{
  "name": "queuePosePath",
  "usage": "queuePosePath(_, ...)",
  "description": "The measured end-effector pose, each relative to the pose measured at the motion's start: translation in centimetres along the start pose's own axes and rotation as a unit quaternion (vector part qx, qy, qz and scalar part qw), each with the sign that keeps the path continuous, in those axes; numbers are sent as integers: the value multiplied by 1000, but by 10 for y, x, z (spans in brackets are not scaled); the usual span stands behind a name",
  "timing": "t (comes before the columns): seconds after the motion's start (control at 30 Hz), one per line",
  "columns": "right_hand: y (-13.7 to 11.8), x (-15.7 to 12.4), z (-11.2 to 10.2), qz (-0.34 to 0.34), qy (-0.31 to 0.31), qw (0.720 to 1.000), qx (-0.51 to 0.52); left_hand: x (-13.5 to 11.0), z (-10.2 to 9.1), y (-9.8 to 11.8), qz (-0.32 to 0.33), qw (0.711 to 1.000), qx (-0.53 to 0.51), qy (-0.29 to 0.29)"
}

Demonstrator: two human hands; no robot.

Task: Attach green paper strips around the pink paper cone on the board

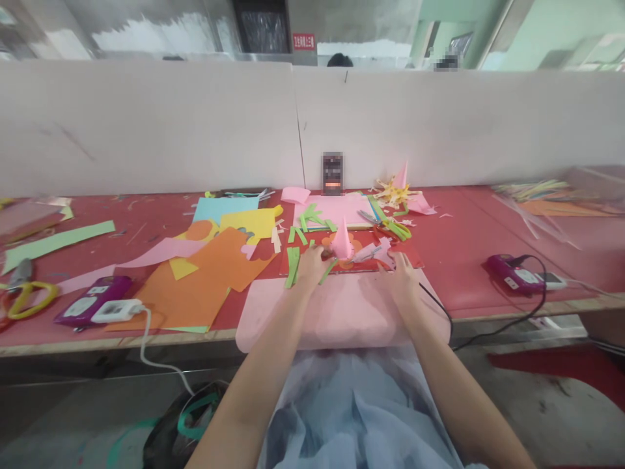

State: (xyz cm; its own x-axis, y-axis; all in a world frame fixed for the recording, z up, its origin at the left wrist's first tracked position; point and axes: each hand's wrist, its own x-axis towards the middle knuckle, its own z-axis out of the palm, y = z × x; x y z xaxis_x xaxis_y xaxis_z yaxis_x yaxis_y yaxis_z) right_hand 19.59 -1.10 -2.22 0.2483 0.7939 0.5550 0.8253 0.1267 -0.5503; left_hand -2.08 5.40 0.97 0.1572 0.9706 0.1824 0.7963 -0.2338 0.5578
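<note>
A pink paper cone [342, 242] stands upright on an orange flower-shaped paper piece [360, 247], over a red mat [410, 255]. My left hand [312, 264] is at the cone's left side, its fingers curled in at the cone's base. To the right, my right hand [399, 270] rests low with fingers apart, beside a crumpled pink paper scrap [385, 250]; nothing shows in its grip. Green paper strips [293, 264] lie by my left hand. Green-handled scissors [396, 228] lie beyond my right hand.
Orange sheets [195, 283], a yellow sheet [251, 223] and a blue sheet [219, 207] spread leftward. Another pink cone with yellow fringe [401, 179] stands behind. Yellow-handled scissors [32, 296] and purple devices [97, 299] with cables flank the workspace. A white partition [195, 124] rises behind the table.
</note>
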Motion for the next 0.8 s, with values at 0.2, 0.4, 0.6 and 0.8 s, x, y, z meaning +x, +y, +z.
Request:
queuePosePath(0.2,-5,-1,-4,0,15,999,-31,1,0,0,-11,1000,0,-10)
queuePosePath(0.4,-5,-2,-3,-1,28,998,-60,0,2,-1,-1,1000,-8,13)
queuePosePath(0.6,6,4,3,121,72,990,-20,-9,-13,-8,0,985,6,171)
queuePosePath(0.8,6,6,2,180,80,980,-34,-50,-36,-29,-111,968,91,208)
